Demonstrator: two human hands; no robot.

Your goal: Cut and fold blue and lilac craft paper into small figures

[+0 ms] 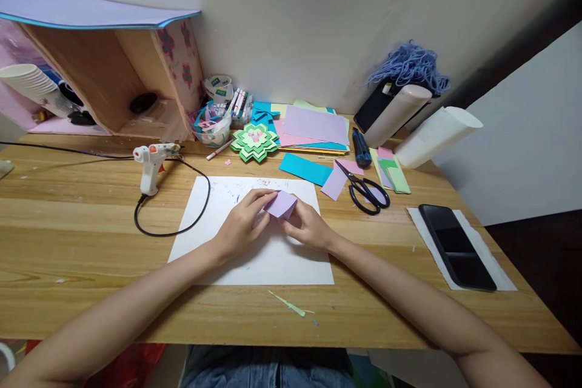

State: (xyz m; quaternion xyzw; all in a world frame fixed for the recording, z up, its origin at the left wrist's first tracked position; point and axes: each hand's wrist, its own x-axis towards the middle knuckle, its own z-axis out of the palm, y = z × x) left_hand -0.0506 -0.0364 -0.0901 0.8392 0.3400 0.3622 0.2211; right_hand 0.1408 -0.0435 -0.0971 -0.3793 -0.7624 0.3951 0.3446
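A small folded piece of purple paper (281,204) is held between both hands, above a white sheet (254,267) that lies on the wooden table. My left hand (244,216) pinches its left side with thumb and fingers. On the right side, my right hand (307,224) grips the same paper, its fingers partly hidden behind it. Beyond the hands lie a blue paper strip (304,170), a purple paper piece (334,183) and black-handled scissors (364,191). A layered green paper flower (254,142) sits behind the white sheet.
A white glue gun (152,167) stands at left, its black cord looping onto the white sheet. Coloured paper sheets (313,124), a blue utility knife (361,148) and paper rolls (436,136) line the back. A black phone (457,247) rests at right. Green paper scraps (291,305) lie near the front edge.
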